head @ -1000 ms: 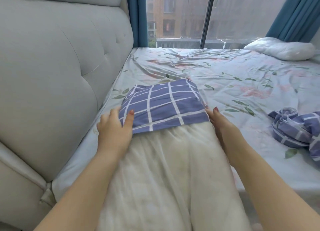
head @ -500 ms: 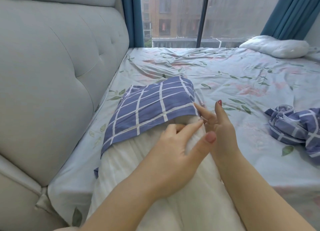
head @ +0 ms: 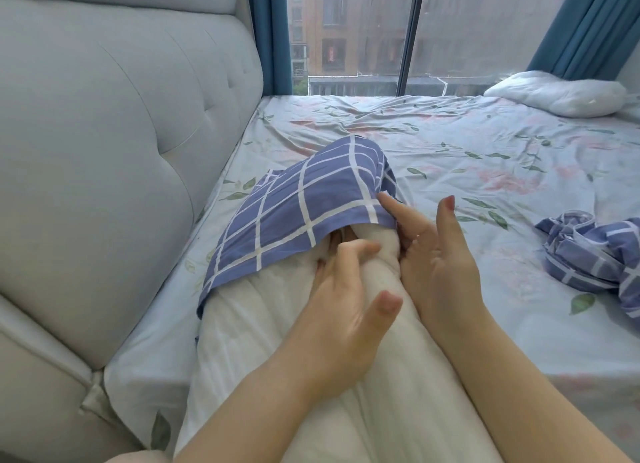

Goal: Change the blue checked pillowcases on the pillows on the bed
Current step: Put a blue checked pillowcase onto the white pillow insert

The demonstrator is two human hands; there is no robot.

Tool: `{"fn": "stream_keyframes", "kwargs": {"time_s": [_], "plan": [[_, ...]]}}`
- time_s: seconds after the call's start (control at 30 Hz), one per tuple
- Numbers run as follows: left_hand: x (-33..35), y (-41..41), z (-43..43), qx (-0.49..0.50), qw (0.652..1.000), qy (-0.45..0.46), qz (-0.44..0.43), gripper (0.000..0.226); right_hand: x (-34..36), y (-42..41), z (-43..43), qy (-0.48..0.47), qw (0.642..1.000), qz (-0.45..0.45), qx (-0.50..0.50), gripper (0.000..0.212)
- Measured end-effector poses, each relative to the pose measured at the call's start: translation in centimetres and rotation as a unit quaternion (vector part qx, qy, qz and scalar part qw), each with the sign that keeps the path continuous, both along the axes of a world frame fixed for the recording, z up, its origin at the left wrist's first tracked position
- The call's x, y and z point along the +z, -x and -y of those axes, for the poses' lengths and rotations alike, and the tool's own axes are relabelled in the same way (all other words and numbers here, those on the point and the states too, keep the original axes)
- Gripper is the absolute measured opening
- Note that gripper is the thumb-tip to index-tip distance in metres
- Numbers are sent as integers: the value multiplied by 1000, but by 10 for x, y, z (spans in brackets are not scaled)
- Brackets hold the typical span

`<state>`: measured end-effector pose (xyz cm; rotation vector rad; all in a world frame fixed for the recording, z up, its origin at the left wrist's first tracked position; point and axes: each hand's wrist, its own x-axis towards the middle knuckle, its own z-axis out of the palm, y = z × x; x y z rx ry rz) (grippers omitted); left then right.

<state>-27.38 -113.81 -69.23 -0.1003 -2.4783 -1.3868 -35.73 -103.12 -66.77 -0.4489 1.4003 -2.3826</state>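
Head view. Reference item: the white pillow [head: 311, 376], lying lengthwise on the floral sheet [head: 485, 171].

1. Container: the blue checked pillowcase [head: 304, 206] encloses only the far end of the white pillow. Its open hem faces the person, and the near part of the pillow is uncovered.
2. Left hand [head: 346, 299]: rests on top of the white pillow. The fingers bend over a ridge of the pillow at the hem and the fingertips are partly hidden under the cloth, so a grasp cannot be confirmed. The thumb stands clear.
3. Right hand [head: 440, 254]: lies against the right side of the white pillow, fingers spread. One fingertip touches the hem corner. It holds nothing.
4. Left of the white pillow: the padded headboard [head: 121, 150], just beside it.
5. Right of the white pillow, well apart: a second pillowcase [head: 595, 258], crumpled and holding no pillow.
6. Beyond the white pillow, far right: a bare pillow [head: 557, 97] without a case.
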Motion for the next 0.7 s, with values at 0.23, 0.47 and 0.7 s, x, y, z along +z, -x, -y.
{"fn": "stream_keyframes", "kwargs": {"time_s": [0.23,0.47,0.7], "plan": [[4,3,9,-46,997,59,-34,88,-2,-2,-4,40,999,-13,4,69],[0,7,7,-12,997,79,-15,112,-2,-8,-5,-13,998,-51,21,72],[-2,8,5,81,985,143,-53,104,-9,-6,-7,-143,973,-172,-66,74]]}}
